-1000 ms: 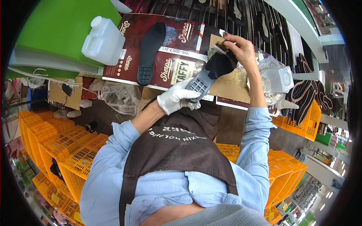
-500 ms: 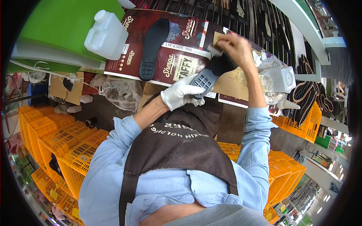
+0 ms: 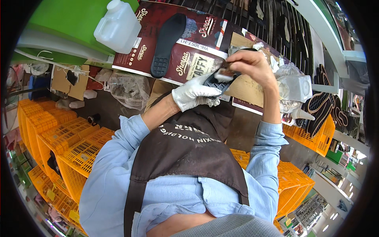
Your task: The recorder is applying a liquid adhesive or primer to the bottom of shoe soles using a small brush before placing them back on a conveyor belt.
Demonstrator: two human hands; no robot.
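My left hand [image 3: 192, 94], in a white glove, grips one end of a dark shoe sole [image 3: 215, 84] with a grid of square hollows. Bare, my right hand [image 3: 254, 67] pinches a small brush [image 3: 225, 74] with a brown handle and pale bristles. Its bristles lie over the gridded end of the sole, seemingly touching it. My right hand and the brush cover much of the sole's far part. Another black sole [image 3: 167, 46] lies on maroon printed cardboard [image 3: 132, 59], left of my hands, its gridded end toward me.
A white plastic jug [image 3: 118, 29] stands at the far left. To the right are a clear container [image 3: 295, 87] and a white-nozzled bottle [image 3: 303, 115]. Finished-looking soles [image 3: 319, 114] pile over an orange crate [image 3: 323, 142]. Orange crates [image 3: 79, 158] stack on both sides of me.
My right hand has brought the brush nearer, down onto the gridded end of the sole. The held sole's angle has changed. The whole view has shifted slightly.
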